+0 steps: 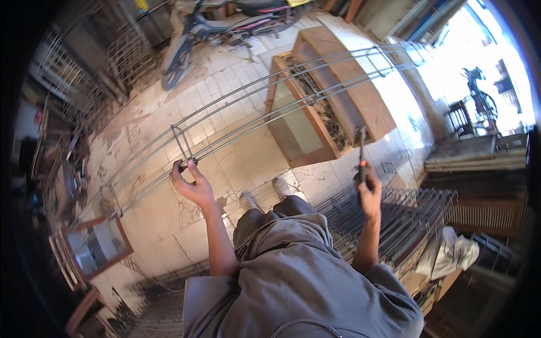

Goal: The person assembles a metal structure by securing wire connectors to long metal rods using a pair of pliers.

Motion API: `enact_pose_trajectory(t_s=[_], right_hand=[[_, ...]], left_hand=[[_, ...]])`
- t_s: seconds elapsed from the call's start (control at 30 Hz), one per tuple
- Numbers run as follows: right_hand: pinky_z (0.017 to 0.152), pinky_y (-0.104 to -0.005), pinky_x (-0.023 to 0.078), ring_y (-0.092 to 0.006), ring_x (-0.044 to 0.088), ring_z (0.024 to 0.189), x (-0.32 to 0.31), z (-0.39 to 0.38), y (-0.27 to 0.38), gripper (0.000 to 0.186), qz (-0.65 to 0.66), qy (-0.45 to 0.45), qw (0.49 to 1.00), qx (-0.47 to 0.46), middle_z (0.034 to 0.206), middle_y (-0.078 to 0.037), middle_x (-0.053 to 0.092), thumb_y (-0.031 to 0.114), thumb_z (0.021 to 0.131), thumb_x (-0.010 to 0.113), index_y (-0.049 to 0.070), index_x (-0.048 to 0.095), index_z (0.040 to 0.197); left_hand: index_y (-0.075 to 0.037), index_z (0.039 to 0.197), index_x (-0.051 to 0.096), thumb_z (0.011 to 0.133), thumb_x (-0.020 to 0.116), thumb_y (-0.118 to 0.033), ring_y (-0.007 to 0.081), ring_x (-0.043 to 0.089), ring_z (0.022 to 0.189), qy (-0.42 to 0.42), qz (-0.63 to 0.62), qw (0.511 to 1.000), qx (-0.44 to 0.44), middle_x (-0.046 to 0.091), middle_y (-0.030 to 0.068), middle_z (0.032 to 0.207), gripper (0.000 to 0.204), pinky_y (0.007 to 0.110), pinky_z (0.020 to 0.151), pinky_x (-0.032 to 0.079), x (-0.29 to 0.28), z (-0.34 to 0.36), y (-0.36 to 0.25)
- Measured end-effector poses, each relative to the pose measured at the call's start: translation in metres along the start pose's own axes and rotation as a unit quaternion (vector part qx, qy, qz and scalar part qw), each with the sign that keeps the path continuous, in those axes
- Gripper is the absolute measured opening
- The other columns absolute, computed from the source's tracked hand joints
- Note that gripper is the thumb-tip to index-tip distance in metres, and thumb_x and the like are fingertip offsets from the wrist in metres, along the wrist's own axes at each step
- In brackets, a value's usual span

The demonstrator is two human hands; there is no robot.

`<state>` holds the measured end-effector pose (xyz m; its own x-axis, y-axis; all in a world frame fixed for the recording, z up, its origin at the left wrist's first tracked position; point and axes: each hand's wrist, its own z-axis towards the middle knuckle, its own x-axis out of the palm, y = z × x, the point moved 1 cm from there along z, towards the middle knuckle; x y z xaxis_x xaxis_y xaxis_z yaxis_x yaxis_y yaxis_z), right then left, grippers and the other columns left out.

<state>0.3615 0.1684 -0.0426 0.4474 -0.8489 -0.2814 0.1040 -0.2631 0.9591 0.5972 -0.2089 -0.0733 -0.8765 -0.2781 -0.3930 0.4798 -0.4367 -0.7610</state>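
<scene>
My left hand [191,185] grips a square steel stirrup at its corner on the lower bar of a long rebar cage [235,90], which stretches across the view. My right hand [368,191] holds a hand tool [362,168] upright, with a dark handle, a red band and a metal tip; its exact type is unclear. The tool's tip is in front of a wooden box [344,50] that lies beneath the cage, with a glazed side and a compartment holding dark small pieces.
A motorbike [194,28] stands at the back, near wire mesh [121,62]. Bundled bent bars [406,219] and white sacking [453,253] are at my right. A framed glass panel [98,245] lies at left. A bright doorway with machinery [484,96] is at upper right.
</scene>
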Motion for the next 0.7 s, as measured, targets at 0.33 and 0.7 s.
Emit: enact_pose_trajectory(t_s=[0.33, 0.7], right_hand=[[0.064, -0.0348, 0.058, -0.0205, 0.064, 0.083, 0.127, -0.036, -0.073, 0.034, 0.08, 0.323, 0.88, 0.339, 0.098, -0.011, 0.062, 0.008, 0.085, 0.056, -0.002, 0.06, 0.117], [0.063, -0.0284, 0.055, -0.0131, 0.065, 0.078, 0.141, 0.068, -0.015, 0.034, -0.098, 0.378, 0.915, 0.097, 0.092, -0.011, 0.068, 0.011, 0.089, 0.058, -0.007, 0.06, 0.118]], left_hand=[[-0.002, 0.139, 0.038, 0.084, 0.073, -0.03, 0.0202, 0.057, 0.088, 0.02, -0.073, 0.986, -0.148, 0.057, 0.0129, 0.108, 0.072, 0.033, 0.078, 0.048, -0.044, -0.067, -0.01], [0.002, 0.123, 0.055, 0.092, 0.065, -0.028, 0.0293, 0.068, 0.091, 0.299, 0.11, 0.891, -0.323, 0.066, 0.0202, 0.11, 0.045, 0.037, 0.079, 0.054, -0.13, -0.189, 0.074]])
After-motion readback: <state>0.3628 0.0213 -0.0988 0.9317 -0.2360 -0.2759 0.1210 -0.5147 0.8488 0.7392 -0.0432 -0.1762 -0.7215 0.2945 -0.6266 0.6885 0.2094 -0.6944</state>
